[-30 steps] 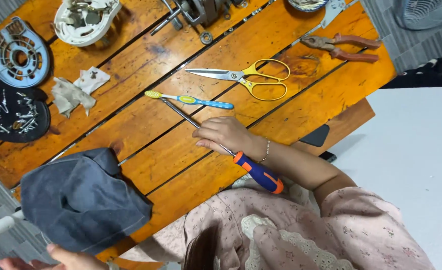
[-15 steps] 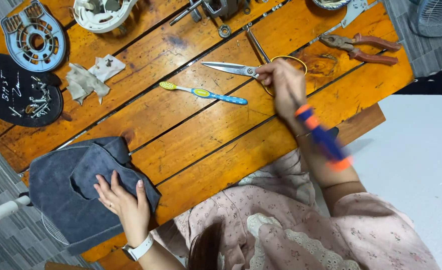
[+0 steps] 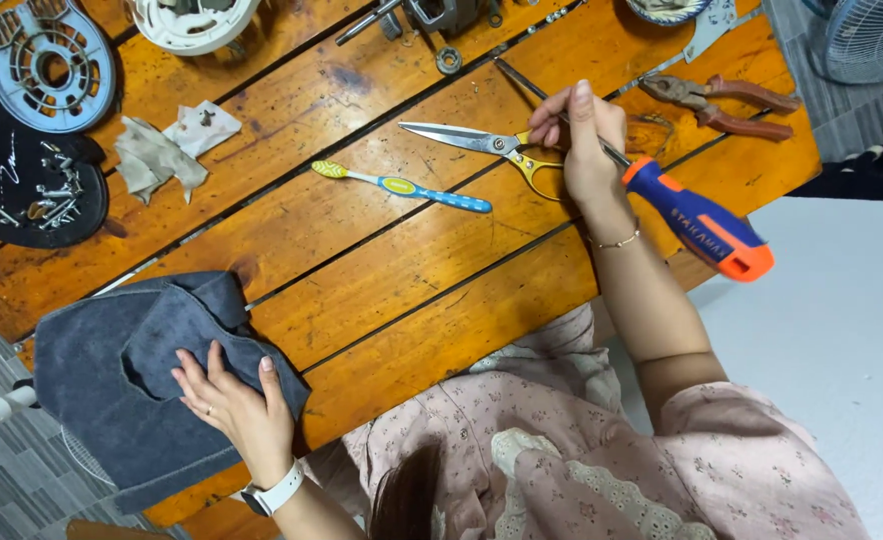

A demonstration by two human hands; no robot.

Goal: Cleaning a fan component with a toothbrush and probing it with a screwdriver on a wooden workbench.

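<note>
Between your right hand's (image 3: 586, 150) fingers (image 3: 578, 105) sits the thin metal shaft of a screwdriver with a blue and orange handle (image 3: 699, 220). The fingers are closed tight around it. The handle sticks out toward 4 o'clock, past your wrist. Just under this hand, at 9 o'clock, lie the steel scissors with yellow handles (image 3: 491, 148), touching your fingers. Red-handled pliers (image 3: 723, 104) rest near, at 2 o'clock. Your left hand (image 3: 233, 405) lies flat with its fingers spread open on the dark blue folded cloth (image 3: 111, 380), gripping nothing. A yellow and blue toothbrush (image 3: 401, 187) lies between both hands on the orange wooden table (image 3: 381, 270).
</note>
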